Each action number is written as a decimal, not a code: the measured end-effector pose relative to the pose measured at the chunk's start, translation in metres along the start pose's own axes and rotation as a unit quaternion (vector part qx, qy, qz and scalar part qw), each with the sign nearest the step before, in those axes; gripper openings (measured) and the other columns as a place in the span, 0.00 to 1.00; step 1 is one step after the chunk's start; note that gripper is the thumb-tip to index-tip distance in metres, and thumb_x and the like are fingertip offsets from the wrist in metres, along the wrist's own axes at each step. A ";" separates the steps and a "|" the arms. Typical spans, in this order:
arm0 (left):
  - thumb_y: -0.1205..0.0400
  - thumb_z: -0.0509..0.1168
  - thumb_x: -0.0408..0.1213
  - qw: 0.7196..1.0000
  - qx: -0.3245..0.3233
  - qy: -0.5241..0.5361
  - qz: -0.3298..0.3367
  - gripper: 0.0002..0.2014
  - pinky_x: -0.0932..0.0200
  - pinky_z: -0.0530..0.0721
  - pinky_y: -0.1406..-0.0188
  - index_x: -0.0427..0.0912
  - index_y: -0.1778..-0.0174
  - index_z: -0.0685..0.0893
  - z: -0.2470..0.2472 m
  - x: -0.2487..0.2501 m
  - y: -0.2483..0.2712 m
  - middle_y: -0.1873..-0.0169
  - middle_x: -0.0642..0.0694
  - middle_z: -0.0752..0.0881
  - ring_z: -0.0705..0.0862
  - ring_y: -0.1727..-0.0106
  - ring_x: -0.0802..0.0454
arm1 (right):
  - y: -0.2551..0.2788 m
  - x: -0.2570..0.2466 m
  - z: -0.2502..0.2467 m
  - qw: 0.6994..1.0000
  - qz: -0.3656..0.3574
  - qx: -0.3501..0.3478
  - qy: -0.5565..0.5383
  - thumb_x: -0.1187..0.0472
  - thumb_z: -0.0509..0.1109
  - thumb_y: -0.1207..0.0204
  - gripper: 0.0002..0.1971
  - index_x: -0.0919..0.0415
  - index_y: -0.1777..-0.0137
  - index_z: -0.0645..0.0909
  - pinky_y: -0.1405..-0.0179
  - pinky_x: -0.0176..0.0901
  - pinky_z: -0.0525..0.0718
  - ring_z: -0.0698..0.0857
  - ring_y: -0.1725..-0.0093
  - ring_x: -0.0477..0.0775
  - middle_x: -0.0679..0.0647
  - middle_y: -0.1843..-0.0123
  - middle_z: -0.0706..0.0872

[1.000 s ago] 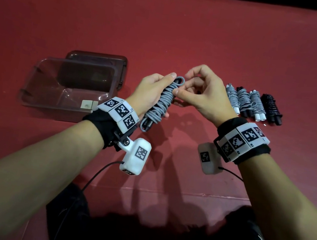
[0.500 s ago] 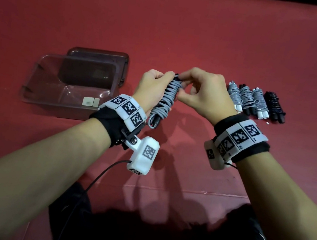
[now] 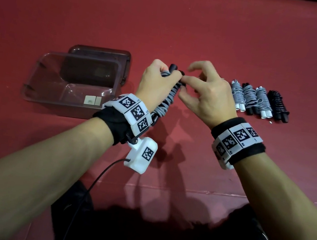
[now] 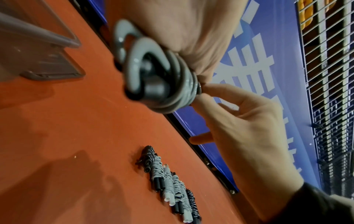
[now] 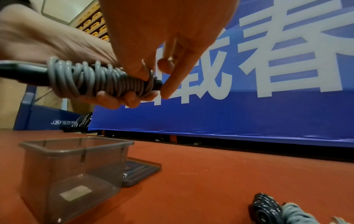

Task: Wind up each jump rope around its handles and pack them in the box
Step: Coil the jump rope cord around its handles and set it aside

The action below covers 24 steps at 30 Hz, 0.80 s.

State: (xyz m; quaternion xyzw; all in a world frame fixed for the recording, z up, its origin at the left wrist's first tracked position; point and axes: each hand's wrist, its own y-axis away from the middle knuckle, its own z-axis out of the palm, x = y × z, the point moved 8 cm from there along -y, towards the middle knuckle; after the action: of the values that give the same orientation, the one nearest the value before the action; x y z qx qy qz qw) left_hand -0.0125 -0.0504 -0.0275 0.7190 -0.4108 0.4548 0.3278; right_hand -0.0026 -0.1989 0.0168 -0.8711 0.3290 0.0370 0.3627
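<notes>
Grey cord is wound in tight turns round the black handles of the jump rope (image 3: 169, 98) I have in the air above the red table (image 3: 188, 31). My left hand (image 3: 154, 86) is wrapped round the upper part of the bundle, fingers curled under it. My right hand (image 3: 205, 94) works at the top end by the handle tips, thumb and forefinger pinching at the last turn of cord (the right wrist view shows a fingertip pressed against the end of the handle), the other fingers spread loosely.

By my reading this rope is nearly wound; only the tail end seems left to tuck.

Four wound ropes (image 3: 258, 100) lie side by side to the right of my hands, three grey and one black, so their winding looks done. Packing has not begun: the clear plastic box (image 3: 36, 71) stands open to the left with nothing in it that I can see but a small label on its floor, and its lid (image 3: 102, 51) lies just behind it. All five bundles are yet to go in.
</notes>
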 end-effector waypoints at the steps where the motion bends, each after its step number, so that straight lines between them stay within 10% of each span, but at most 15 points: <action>1: 0.21 0.70 0.47 1.000 -0.003 -0.006 0.004 0.11 0.46 0.85 0.59 0.48 0.58 0.75 0.000 0.001 0.000 0.59 0.46 0.84 0.87 0.58 0.43 | 0.001 0.001 0.000 1.000 -0.002 0.011 -0.007 0.56 0.72 0.20 0.10 0.60 0.47 0.91 0.68 0.48 0.85 0.84 0.64 0.54 0.54 0.45 0.88; 8: 0.29 0.69 0.52 0.999 -0.022 0.023 -0.010 0.12 0.39 0.87 0.57 0.53 0.60 0.74 0.004 -0.001 0.008 0.63 0.47 0.85 0.88 0.60 0.41 | 0.005 0.016 -0.004 0.979 0.125 0.006 -0.160 0.60 0.75 0.27 0.07 0.60 0.51 0.86 0.61 0.32 0.82 0.83 0.67 0.41 0.43 0.61 0.86; 14: 0.28 0.69 0.41 0.992 -0.047 0.100 -0.058 0.13 0.60 0.80 0.72 0.46 0.48 0.88 0.007 -0.005 0.012 0.61 0.48 0.89 0.85 0.72 0.57 | 0.008 0.017 0.013 0.947 0.195 -0.059 -0.249 0.61 0.73 0.27 0.11 0.59 0.45 0.84 0.59 0.33 0.82 0.82 0.63 0.41 0.47 0.58 0.86; 18: 0.24 0.66 0.38 0.994 -0.008 0.103 -0.031 0.05 0.56 0.78 0.66 0.46 0.63 0.87 -0.002 0.005 0.009 0.72 0.53 0.86 0.82 0.69 0.53 | 0.023 0.021 0.041 0.796 0.401 -0.045 -0.451 0.64 0.77 0.21 0.12 0.62 0.46 0.76 0.67 0.54 0.92 0.83 0.63 0.51 0.57 0.56 0.81; 24: 0.20 0.65 0.36 0.990 -0.004 0.008 0.143 0.10 0.63 0.78 0.60 0.46 0.44 0.84 -0.010 0.029 0.014 0.60 0.49 0.86 0.82 0.61 0.55 | 0.032 0.020 0.054 0.645 0.510 -0.061 -0.565 0.66 0.74 0.19 0.03 0.61 0.48 0.87 0.64 0.38 0.88 0.90 0.60 0.48 0.50 0.66 0.88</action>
State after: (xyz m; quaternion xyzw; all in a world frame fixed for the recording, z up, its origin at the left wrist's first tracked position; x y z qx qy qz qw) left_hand -0.0218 -0.0570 0.0047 0.6478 -0.5089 0.5008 0.2656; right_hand 0.0038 -0.1911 -0.0480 -0.3954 0.4493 0.7215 0.3483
